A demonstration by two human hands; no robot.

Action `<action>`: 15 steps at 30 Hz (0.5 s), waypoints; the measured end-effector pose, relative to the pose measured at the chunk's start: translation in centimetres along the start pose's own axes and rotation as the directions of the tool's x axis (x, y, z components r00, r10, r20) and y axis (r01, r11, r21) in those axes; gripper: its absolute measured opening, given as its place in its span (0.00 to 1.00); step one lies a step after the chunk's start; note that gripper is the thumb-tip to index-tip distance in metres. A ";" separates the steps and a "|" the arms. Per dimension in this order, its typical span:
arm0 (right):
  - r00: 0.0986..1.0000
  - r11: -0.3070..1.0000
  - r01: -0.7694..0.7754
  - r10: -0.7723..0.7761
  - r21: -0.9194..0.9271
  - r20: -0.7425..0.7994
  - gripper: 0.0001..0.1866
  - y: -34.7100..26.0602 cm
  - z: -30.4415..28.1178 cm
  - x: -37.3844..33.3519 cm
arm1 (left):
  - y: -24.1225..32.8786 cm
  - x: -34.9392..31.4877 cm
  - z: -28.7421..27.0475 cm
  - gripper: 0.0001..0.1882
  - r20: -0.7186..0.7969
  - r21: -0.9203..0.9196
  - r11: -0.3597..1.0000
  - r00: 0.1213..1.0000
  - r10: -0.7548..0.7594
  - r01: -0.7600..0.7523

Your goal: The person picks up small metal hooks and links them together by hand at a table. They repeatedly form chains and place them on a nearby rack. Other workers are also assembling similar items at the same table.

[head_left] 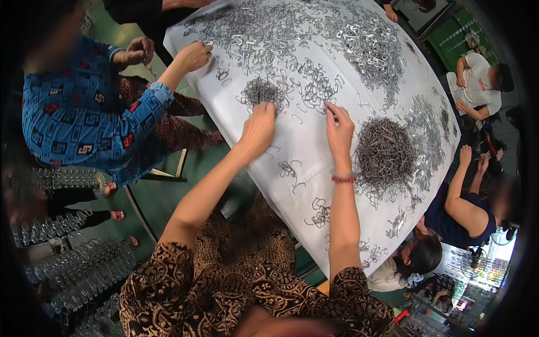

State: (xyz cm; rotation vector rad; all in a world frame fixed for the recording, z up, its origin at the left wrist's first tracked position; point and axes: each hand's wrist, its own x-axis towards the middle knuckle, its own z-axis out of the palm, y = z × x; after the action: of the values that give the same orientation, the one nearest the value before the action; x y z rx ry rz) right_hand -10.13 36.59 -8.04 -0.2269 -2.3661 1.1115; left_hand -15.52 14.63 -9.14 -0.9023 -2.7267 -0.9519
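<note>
Patterned clothing (pixel 213 295) sits below 2 hands (pixel 261 128) near wire hooks (pixel 318 89).

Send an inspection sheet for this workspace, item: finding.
Surface: white tabletop, lightly creased.
Job's things: bent wire pieces in a small dark pile, a looser cluster, a large dark pile and a shiny heap.
Clutter: stray wire pieces between the piles.
Grippers: left hand at the small dark pile, right hand by the looser cluster; whether either grips a piece is too small to tell.
Cables: nothing seen.
Surroundings: co-worker in blue patterned shirt at left, others around the table; green floor.
</note>
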 end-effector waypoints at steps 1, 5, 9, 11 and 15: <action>0.996 0.991 0.087 -0.085 -0.100 0.023 0.12 1.1 1.2 1.6 | 0.0 -0.7 -1.1 0.12 -0.020 -0.075 0.997 1.000 -0.001 -0.001; 0.960 0.909 0.253 -0.194 -0.332 0.202 0.12 3.2 4.5 4.6 | 0.7 -4.9 -5.5 0.15 0.014 -0.201 0.978 0.998 0.054 -0.050; 0.953 0.885 0.245 -0.146 -0.395 0.266 0.07 2.8 4.8 3.0 | 1.0 -9.1 -9.5 0.08 -0.035 -0.328 0.944 0.998 -0.058 0.044; 0.970 0.910 0.204 -0.136 -0.362 0.202 0.06 2.2 4.3 1.2 | 0.6 -11.0 -11.3 0.04 -0.059 -0.322 0.944 0.993 -0.101 0.077; 0.999 0.985 0.015 -0.008 -0.172 0.039 0.07 1.6 3.3 -2.1 | 0.0 -13.4 -13.2 0.04 -0.119 -0.375 0.919 0.977 -0.177 0.121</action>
State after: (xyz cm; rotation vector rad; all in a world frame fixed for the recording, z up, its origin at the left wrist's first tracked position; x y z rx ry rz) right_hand -10.12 34.64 -11.78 -0.2539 -2.4967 0.9130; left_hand -5.66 0.06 -2.57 -0.6387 -2.5615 -1.5312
